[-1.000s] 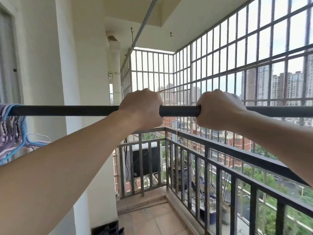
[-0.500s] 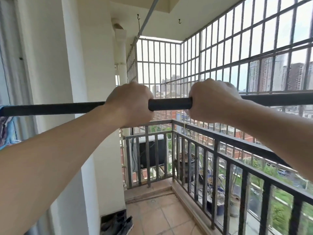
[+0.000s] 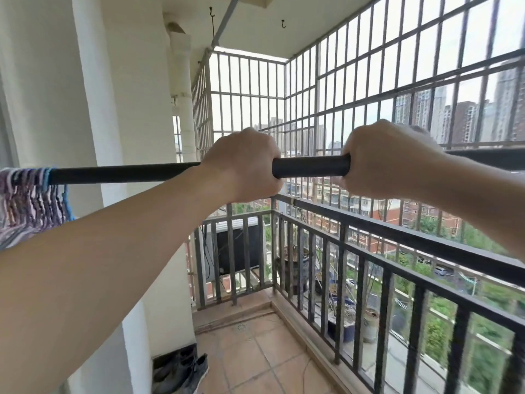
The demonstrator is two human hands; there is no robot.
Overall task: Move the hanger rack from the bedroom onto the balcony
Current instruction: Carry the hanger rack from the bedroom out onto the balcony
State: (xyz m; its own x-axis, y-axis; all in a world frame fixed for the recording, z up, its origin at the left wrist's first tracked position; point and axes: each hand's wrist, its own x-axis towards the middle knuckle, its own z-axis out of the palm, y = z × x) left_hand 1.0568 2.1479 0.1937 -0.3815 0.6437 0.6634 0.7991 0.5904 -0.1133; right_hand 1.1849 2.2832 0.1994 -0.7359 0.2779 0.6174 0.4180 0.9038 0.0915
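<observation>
A black horizontal bar of the hanger rack (image 3: 311,166) runs across the head view at chest height, over the balcony. My left hand (image 3: 244,166) is closed around it near the middle. My right hand (image 3: 383,160) grips the same bar a short way to the right, with bare bar between the two fists. Several purple, white and blue hangers (image 3: 31,200) bunch together on the bar at the far left edge. The rack's legs and lower parts are out of view.
A dark metal railing (image 3: 397,237) with a security grille above lines the right and far sides. A white wall and pillar (image 3: 93,95) stand on the left. Dark shoes (image 3: 181,371) lie on the tiled floor by the wall. An overhead rod (image 3: 224,21) crosses the ceiling.
The bar has levelled out and the hangers at its left end have come back into view. The view has shifted slightly further onto the balcony. Both hands keep their grip.
</observation>
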